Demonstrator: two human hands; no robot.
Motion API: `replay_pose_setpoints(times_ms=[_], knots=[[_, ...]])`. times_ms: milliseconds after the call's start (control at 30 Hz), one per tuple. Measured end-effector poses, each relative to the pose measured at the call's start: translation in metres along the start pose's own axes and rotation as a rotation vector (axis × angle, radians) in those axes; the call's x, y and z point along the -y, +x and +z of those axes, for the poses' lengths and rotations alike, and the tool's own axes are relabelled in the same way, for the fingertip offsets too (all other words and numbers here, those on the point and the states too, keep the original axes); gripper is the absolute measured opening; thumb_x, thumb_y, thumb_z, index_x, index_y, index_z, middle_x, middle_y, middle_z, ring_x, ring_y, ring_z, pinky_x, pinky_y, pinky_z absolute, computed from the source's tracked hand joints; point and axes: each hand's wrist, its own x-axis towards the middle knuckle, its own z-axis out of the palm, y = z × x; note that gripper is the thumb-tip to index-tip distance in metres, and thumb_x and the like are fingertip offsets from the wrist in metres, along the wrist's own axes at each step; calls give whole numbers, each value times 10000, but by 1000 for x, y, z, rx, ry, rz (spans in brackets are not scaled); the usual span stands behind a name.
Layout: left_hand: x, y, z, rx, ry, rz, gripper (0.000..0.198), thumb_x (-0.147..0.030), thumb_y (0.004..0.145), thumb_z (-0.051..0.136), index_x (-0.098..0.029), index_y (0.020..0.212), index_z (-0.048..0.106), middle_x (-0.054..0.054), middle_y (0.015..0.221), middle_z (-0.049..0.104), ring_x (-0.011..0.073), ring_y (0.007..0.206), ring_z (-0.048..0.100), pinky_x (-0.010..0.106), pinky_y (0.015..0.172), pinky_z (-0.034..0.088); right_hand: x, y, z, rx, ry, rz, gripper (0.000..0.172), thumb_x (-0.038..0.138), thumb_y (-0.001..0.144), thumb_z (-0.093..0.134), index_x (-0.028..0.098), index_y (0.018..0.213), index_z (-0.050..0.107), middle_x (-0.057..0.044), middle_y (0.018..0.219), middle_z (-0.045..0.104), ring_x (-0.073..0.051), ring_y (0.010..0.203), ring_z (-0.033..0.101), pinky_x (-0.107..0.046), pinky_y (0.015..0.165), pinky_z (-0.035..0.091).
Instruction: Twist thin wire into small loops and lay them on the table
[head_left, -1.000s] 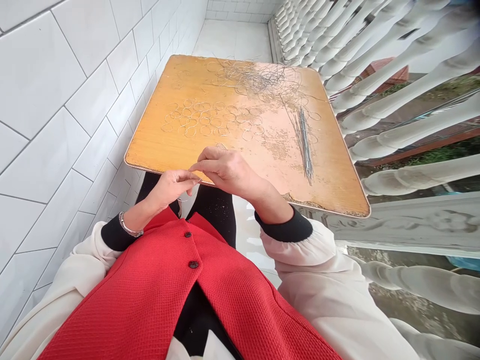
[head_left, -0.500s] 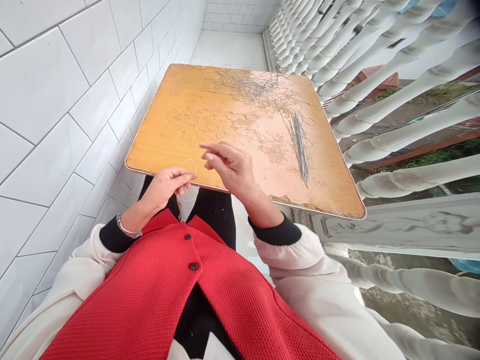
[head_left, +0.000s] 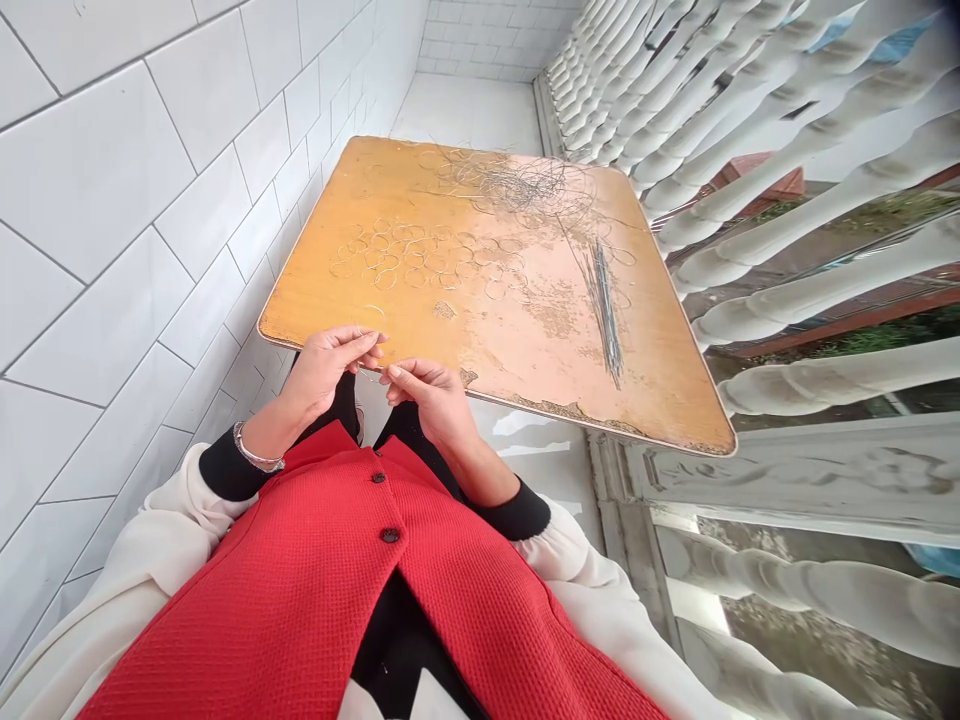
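Observation:
My left hand (head_left: pixel 330 372) is closed in a pinch on a thin wire ring (head_left: pixel 375 308) at the table's near edge. Part of the ring's arc shows above the fingertips; the rest is hard to make out. Close beside it, my right hand (head_left: pixel 433 396) is also pinched, thumb against forefinger, at the lower right of the ring. Just beyond both hands, many similar wire rings (head_left: pixel 440 262) lie spread in a group on the orange-and-pink table (head_left: pixel 300 300).
A bundle of straight wires (head_left: pixel 606 315) lies on the table's right side. Tangled loose wire (head_left: pixel 521 182) covers part of the far end. A white tiled wall (head_left: pixel 97 270) runs along the left, and a white balustrade (head_left: pixel 795 380) along the right.
My right hand has come down and left from above the table, its fingers closing beside my left hand at the ring. My left hand has stayed nearly in place.

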Motion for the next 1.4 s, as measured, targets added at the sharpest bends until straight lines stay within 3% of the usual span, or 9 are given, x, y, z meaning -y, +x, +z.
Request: replay_pose_setpoints(times_ms=[333,433,500,600,667,833,900,1067,1400], knots=[[-3,5,-8,-21,275,-23,163,-288,720,657,-150,670,726,54,729,723,125,676,609,235,609,406,1,6,-10,-180,60,-42,326,490,690,788,191,729,663,-2,670,667,-87,501,569,-236,526,532],[-6,5,-9,13,304,-42,163,-263,726,641,-143,639,711,53,687,707,117,635,598,226,578,397,-2,6,-16,-144,-54,-60,333,503,743,735,184,814,670,-16,710,675,-103,535,593,-255,543,536],[-7,6,-9,22,282,-52,183,-244,743,612,-140,613,687,46,644,683,103,591,579,218,553,385,-1,3,-19,-170,-262,-159,335,465,761,721,180,934,687,-45,824,703,-110,568,599,-268,549,528],[-8,6,-7,33,275,-65,212,-227,765,580,-140,586,652,39,612,657,90,550,563,209,526,370,8,-5,-17,-367,-596,-489,327,356,797,687,202,1085,689,-83,1038,703,-95,578,560,-284,577,514],[-8,7,-6,62,301,-76,214,-226,771,576,-140,587,644,39,619,658,90,546,566,208,521,370,17,-8,-11,-380,-681,-609,297,316,833,642,213,1106,693,-86,1069,703,-92,574,551,-286,587,511],[-11,5,-6,180,452,-86,191,-211,769,565,-152,602,635,30,635,663,105,567,588,214,530,381,27,7,3,-43,-548,-303,239,397,846,619,180,869,718,-24,711,696,-110,503,573,-252,496,470],[-11,4,-8,135,531,-4,174,-267,794,599,-158,673,661,25,663,669,114,588,595,223,552,402,25,13,5,-52,-528,-236,257,413,853,605,181,789,693,-3,620,662,-108,472,566,-242,481,455],[-8,3,-9,-28,600,294,187,-345,846,639,-180,761,663,3,683,652,112,607,552,238,614,412,21,14,2,-111,-612,-307,224,368,848,610,192,711,637,-5,611,671,-129,522,632,-251,542,476],[-5,0,1,26,797,392,252,-213,885,566,-192,634,555,-4,617,581,132,629,511,258,654,363,20,17,10,-191,-195,-228,310,488,809,659,200,707,614,10,570,648,-105,455,584,-239,493,498]])
